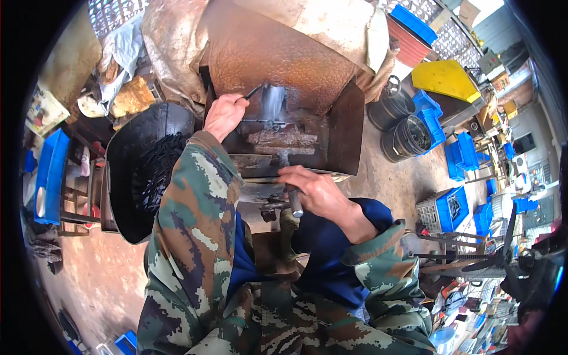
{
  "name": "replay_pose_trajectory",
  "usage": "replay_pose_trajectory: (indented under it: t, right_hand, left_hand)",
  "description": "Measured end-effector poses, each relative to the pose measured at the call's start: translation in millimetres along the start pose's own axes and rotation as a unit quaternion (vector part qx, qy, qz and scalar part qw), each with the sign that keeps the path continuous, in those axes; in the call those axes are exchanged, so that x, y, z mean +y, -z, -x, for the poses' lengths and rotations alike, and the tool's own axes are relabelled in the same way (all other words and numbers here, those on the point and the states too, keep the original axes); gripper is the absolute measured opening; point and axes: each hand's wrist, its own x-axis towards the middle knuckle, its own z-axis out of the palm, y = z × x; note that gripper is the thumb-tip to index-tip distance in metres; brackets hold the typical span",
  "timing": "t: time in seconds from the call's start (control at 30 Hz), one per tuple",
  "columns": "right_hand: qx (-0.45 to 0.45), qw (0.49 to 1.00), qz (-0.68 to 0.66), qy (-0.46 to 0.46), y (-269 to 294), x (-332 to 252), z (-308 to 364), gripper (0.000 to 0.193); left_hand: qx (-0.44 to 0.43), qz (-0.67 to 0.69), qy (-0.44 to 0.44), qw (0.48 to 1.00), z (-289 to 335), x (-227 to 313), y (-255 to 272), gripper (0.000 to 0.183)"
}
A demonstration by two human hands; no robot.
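The left hand (226, 115) has its fingers curled closed, pinching a dark strip (254, 91) whose far end points up toward a grey, blurred wheel (273, 103) inside a rusty box (346, 130). Whether the strip touches the wheel, I cannot tell. A thin rod (257, 121) runs across just in front of the wheel.

The right hand (322, 194) lies over a metal bar (295, 204) at the near edge of the box; its grip looks closed, fingers bent across the shaft, with the bar's blunt end showing below.

The strip looks light, thin and stiff, likely hard to bend; the end away from the wheel seems the sound place to pinch it. The bar looks rigid, heavier and smooth, perhaps a little slippery, so the whole palm around its middle should suit it.

Beside the left forearm, a black tub (123, 171) holds a heap of dark pieces (158, 168).
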Motion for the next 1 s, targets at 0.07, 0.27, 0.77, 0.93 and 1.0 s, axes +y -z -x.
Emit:
replay_pose_trajectory:
  t: [0.07,0.27,0.77,0.93,1.0]
  right_hand:
    - [0.038,0.999,-0.024,0.013,-1,4,-10,0.042]
    - [0.215,0.905,-0.318,-0.183,16,-5,-58,0.028]
    - [0.293,0.874,-0.269,-0.28,48,81,-186,0.024]
    - [0.317,0.865,-0.306,-0.24,49,86,-194,0.027]
    - [0.316,0.865,-0.308,-0.239,46,86,-194,0.027]
  left_hand:
    - [0.026,-0.013,-0.019,0.999,1,3,9,0.034]
    - [0.182,0.215,-0.083,0.956,-33,-8,-37,0.024]
    - [0.182,0.061,0.039,0.981,-5,50,-19,0.019]
    - [0.18,0.067,0.027,0.981,-10,46,-22,0.021]
    - [0.179,0.064,0.033,0.981,-9,43,-24,0.022]
